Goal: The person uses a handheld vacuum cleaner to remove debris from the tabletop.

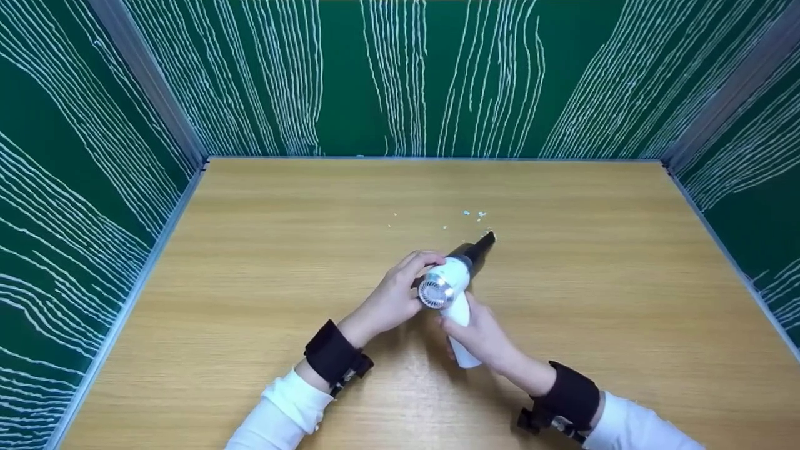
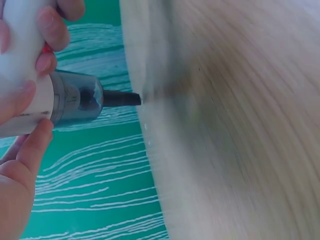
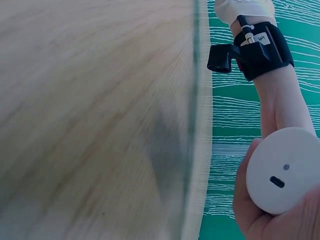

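Observation:
A white handheld vacuum cleaner [image 1: 454,273] with a dark, flat nozzle [image 1: 482,244] is held over the wooden table, tip pointing to the far right. My right hand [image 1: 486,334] grips its white handle, whose round end [image 3: 272,197] with a small slot shows in the right wrist view. My left hand [image 1: 395,292] holds the body from the left, near the vented rear. The clear dust cup [image 2: 77,98] shows in the left wrist view, with the nozzle tip close to the tabletop. Small pale scraps [image 1: 482,214] lie just beyond the nozzle.
The wooden table [image 1: 281,237] carries a few more tiny bits [image 1: 390,225] left of the nozzle. Green panels [image 1: 340,75] with wavy white lines stand around the back and sides, joined by grey corner posts [image 1: 153,78].

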### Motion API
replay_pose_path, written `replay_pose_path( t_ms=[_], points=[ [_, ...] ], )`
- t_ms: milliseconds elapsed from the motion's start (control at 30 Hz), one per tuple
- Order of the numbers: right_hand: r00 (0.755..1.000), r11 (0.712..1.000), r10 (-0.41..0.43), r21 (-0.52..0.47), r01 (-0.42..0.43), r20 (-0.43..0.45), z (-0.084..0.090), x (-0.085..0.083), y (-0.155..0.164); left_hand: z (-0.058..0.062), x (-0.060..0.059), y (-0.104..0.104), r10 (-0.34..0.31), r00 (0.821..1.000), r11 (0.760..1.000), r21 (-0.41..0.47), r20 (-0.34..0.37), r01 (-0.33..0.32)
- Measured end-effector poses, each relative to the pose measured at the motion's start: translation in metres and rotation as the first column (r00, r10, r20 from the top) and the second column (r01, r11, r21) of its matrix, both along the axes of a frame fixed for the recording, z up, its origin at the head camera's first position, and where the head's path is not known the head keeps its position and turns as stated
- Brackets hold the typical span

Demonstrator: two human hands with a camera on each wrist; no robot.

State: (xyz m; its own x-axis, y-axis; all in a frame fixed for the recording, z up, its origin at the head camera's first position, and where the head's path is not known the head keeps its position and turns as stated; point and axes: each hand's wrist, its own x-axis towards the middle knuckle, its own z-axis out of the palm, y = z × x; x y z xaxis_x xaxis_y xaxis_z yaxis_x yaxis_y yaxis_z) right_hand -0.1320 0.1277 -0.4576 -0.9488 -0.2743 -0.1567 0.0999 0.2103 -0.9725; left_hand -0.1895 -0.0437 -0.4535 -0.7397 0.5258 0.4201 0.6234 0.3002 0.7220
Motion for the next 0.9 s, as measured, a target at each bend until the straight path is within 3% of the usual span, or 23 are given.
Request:
replay_pose_path(
  t_ms=[333, 667, 900],
  points=[
    [0.999, 0.999, 0.043, 0.005, -0.043, -0.013, 0.023, 0.010, -0.006, 0.001, 0.005, -0.005, 0.011, 0.997, 1.000, -0.005, -0.070, -0.011],
    [0.997, 0.998, 0.067, 0.002, -0.067, -0.029, 0.023, 0.006, -0.003, 0.004, 0.005, -0.004, 0.048, 0.996, 0.998, -0.028, -0.077, -0.051],
    [0.999, 0.999, 0.046, 0.017, -0.046, -0.016, 0.019, -0.002, 0.002, 0.005, 0.000, 0.002, 0.064, 0.997, 0.997, -0.033, -0.041, -0.065]
  ],
)
